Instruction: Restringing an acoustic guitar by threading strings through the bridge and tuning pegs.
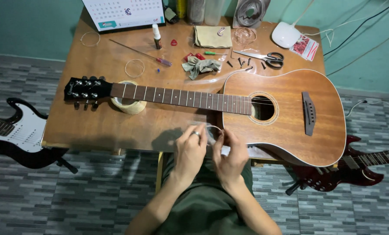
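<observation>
Head view: both hands meet at the near edge of the surface (94, 130), just in front of the guitar (286, 115).
Left hand (189, 153): fingers curled, pinching a coiled string (215, 129); ring on one finger.
Right hand (230, 159): fingers closed on the same coil, from its right side.
Coil: between the hands, equally close to both, just near of the neck.
Guitar axis: left to right, headstock left.
Far: tape roll (128, 104) under neck, scissors (266, 58), cloth (201, 66).

Likely home guitar workbench, acoustic guitar (286, 113), scissors (266, 58), loose strings (134, 68)
</observation>
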